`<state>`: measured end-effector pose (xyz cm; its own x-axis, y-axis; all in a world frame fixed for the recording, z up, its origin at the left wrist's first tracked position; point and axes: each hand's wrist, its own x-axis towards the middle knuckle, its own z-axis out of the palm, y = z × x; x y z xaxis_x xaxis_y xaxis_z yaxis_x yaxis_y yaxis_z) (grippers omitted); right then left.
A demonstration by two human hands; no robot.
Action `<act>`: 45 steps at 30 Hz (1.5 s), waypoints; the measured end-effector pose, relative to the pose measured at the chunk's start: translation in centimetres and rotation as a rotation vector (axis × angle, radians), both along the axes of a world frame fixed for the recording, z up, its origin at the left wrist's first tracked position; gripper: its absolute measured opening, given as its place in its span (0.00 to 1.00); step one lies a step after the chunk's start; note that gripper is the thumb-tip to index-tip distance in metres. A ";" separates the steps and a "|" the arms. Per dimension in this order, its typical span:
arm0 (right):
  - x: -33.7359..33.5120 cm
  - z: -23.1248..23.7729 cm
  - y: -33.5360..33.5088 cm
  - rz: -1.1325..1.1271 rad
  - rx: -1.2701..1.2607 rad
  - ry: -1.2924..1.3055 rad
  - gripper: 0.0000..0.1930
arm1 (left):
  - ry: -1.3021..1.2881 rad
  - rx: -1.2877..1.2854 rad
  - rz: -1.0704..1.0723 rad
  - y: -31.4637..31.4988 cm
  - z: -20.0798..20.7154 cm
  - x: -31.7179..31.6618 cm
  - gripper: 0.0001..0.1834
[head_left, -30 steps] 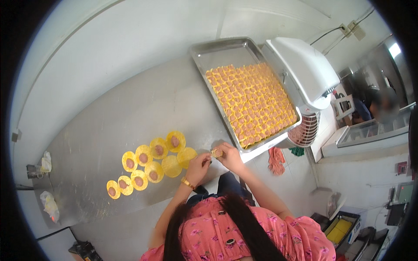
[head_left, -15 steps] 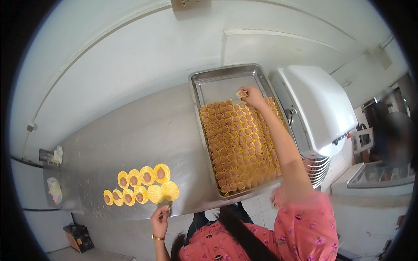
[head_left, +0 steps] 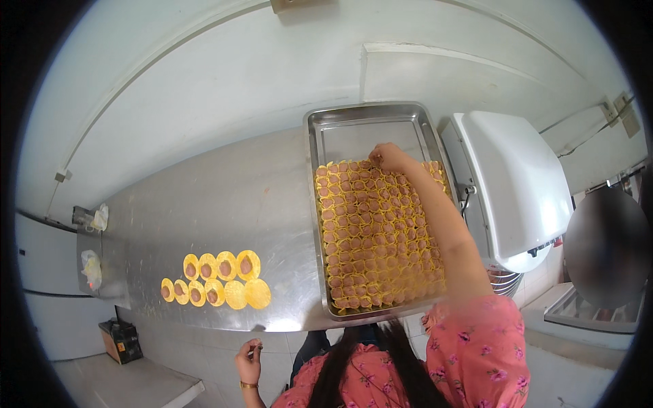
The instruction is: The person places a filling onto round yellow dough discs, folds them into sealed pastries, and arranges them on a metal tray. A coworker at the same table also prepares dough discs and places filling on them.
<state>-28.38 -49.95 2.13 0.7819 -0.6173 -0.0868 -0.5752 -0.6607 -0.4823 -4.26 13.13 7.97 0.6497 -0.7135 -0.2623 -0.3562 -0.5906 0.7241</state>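
Note:
My right hand point(head_left: 389, 157) reaches over a deep metal tray point(head_left: 354, 134), its fingers pinched at the far edge of the packed rows of open-topped dumplings point(head_left: 371, 221). The dumpling in those fingers is mostly hidden by them. Each dumpling is a yellow wrapper gathered round brown-pink filling. My left hand point(head_left: 248, 362) is off the table's front edge, fingers curled together; whatever they hold is too small to make out. Left of the tray lie flat round yellow wrappers in two rows, several with a dab of filling point(head_left: 226, 266); two bare wrappers point(head_left: 257, 294) are at the front right.
The tray stands on a steel table point(head_left: 197, 204) against a white wall. A white machine point(head_left: 510, 187) with a wire guard is right of the tray. Plastic bags point(head_left: 91, 268) lie at the table's left end. A blurred person point(head_left: 607, 248) is at far right.
My right hand has lowered the dumpling to the far row of the tray. My left hand has drawn back slightly from the table's edge. The view has shifted a little.

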 end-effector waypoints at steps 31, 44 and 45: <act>1.0 -1.6 -0.3 -0.130 0.066 -0.190 0.10 | -0.025 0.046 0.047 2.1 1.0 -0.9 0.07; -2.0 1.9 2.6 -0.380 0.199 -0.742 0.21 | -0.403 0.034 0.484 5.7 -5.3 13.7 0.12; -2.6 2.7 4.2 -0.429 0.234 -0.788 0.21 | -0.400 0.065 0.524 6.0 -6.0 16.3 0.12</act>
<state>-31.00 -45.70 4.78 0.3763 -0.9016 0.2135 -0.1973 -0.3031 -0.9323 12.05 19.11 1.95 0.9629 -0.2671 0.0396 -0.2438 -0.7972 0.5523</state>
